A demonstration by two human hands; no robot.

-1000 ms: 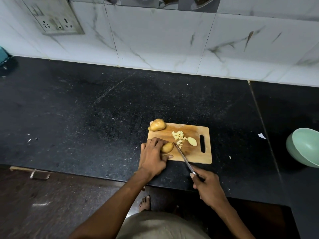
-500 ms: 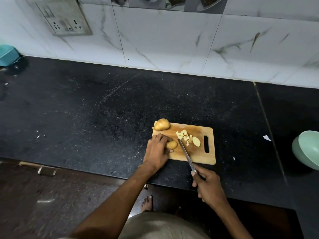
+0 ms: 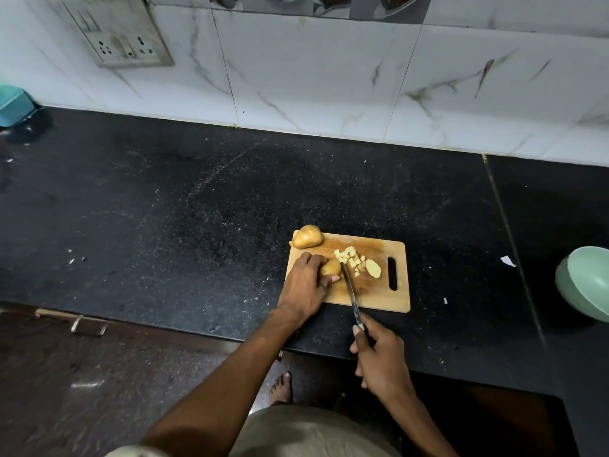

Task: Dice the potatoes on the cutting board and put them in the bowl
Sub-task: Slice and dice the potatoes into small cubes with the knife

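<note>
Head view: we are slicing a potato piece on the board.

Our left hand grips the potato piece on the cutting board, while our right hand is wrapped round the knife, whose blade lies just beside it. Diced cubes, a slice and a whole potato sit on the board; the bowl stands well apart to the right. We should keep our fingertips tucked back and cut evenly.
</note>
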